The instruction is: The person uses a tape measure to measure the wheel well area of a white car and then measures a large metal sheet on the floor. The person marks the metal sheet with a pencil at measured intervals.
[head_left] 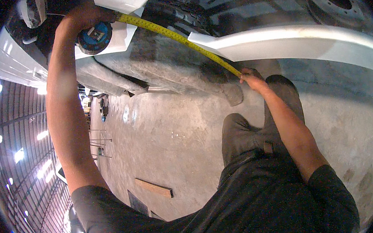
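Observation:
A tape measure with a round blue and black case (pixel 95 38) is at the upper left, against a white vehicle panel. My left hand (pixel 87 18) closes on it where the blade comes out, its fingers partly in shadow. From there the yellow blade (pixel 179 39) runs down to the right, slightly bowed, across a dark opening in the bodywork. My right hand (pixel 253 80) pinches the far end of the blade, just below the white curved body edge (pixel 286 39) and above my knee.
A round metal hub with holes (pixel 334 0) shows inside the dark opening at the upper right. A long grey, dusty part (pixel 160 67) lies below the blade. On the concrete floor (pixel 175 139) are a wooden plank (pixel 153 187) and, farther left, a thin metal stand (pixel 101 144).

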Tool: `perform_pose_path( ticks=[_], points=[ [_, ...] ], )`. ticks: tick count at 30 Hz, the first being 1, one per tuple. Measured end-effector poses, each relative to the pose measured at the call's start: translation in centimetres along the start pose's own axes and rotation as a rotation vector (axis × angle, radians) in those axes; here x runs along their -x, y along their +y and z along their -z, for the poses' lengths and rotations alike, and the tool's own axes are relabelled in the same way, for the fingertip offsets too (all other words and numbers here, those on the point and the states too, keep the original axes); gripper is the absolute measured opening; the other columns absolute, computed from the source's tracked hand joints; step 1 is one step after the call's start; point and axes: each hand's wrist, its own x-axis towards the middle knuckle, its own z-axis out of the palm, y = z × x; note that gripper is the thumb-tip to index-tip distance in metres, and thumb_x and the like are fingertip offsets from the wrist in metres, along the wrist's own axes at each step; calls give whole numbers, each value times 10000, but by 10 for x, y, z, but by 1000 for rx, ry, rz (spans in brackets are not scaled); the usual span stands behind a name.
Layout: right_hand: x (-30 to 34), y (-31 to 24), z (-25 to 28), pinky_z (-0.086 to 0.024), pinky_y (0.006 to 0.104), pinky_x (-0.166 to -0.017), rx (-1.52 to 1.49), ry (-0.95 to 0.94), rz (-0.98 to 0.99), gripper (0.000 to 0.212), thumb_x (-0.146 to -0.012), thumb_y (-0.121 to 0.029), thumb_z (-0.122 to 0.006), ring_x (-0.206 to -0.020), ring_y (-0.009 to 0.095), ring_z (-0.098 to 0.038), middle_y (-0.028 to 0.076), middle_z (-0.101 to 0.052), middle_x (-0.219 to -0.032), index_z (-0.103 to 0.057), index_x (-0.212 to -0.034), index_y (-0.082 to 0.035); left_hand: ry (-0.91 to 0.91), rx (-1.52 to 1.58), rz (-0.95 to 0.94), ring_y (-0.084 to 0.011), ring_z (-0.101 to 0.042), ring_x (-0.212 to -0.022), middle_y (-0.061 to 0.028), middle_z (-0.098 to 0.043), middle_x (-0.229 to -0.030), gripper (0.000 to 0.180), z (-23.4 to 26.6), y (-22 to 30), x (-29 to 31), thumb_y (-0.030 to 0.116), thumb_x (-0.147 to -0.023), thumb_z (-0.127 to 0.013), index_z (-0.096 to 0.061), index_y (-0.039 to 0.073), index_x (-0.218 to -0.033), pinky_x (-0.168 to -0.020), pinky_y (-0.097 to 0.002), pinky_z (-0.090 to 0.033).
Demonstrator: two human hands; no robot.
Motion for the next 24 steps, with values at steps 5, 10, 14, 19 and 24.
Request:
perform_pose_path(
  ticks=[5, 10, 14, 19, 24],
  points=[
    [-3, 5, 4, -438, 323, -652, 57, 17, 16, 202, -846, -285, -569, -700, 161, -545, 13, -650, -771, -622, -878, -92, -2, -363, 163, -245, -677, -778, -141, -716, -923, 336, -30, -1, -12, 287, -742, -723, -715, 30, -958, -753, -378, -524],
    [-2, 5, -5, -429, 326, -825, -1, -16, -33, 204, -840, -281, -573, -847, 179, -581, 34, -657, -810, -623, -855, -84, -62, -490, 161, -260, -667, -736, -156, -708, -895, 350, -41, -4, -12, 316, -738, -692, -713, 9, -905, -720, -399, -517],
    [-3, 12, 3, -436, 321, -795, 18, -34, 10, 195, -839, -274, -561, -817, 176, -581, 37, -651, -807, -616, -848, -87, -138, -195, 181, -258, -667, -749, -160, -706, -890, 357, -25, 12, -7, 324, -756, -682, -710, 5, -912, -714, -404, -513],
    [0, 1, -8, -439, 321, -751, -101, -4, -15, 199, -836, -277, -549, -769, 178, -563, 25, -622, -766, -617, -828, -91, -24, -453, 71, -258, -663, -749, -162, -702, -893, 364, -39, -22, -13, 344, -787, -659, -711, 12, -926, -703, -405, -510],
    [1, -4, -5, -434, 320, -700, 56, 4, 2, 203, -835, -286, -556, -752, 161, -541, 12, -610, -766, -619, -816, -95, -42, -497, 39, -282, -667, -766, -186, -693, -914, 340, -43, -18, -13, 318, -797, -637, -709, 10, -922, -712, -408, -513]
  ],
)
